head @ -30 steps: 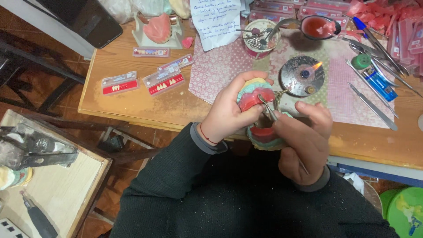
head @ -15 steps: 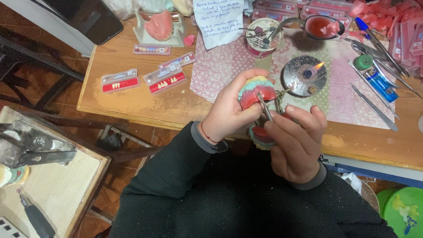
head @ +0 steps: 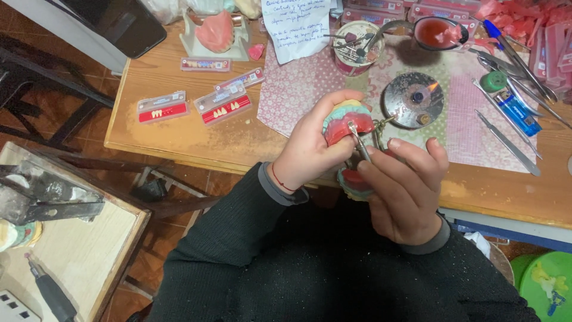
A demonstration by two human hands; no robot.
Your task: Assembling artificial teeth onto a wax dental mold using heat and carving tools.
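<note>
Left hand (head: 313, 149) grasps a dental model (head: 347, 121) with red wax on a pale green base, held above the near edge of the wooden table (head: 179, 128). Right hand (head: 405, 188) is clenched around a thin metal tool (head: 359, 141); the tool's tip touches the red wax of the model. A second red-and-green model piece (head: 356, 182) sits below, partly hidden between both hands.

Table, left to right: two tooth cards (head: 162, 107) near the left edge; a pink denture on a stand (head: 215, 34) at the far edge; a paper note (head: 297, 24); a cup of tools (head: 356, 48); a small lit burner (head: 414, 100) just beside the model; a blue lighter (head: 519, 113); metal instruments (head: 507, 142) toward the right edge.
</note>
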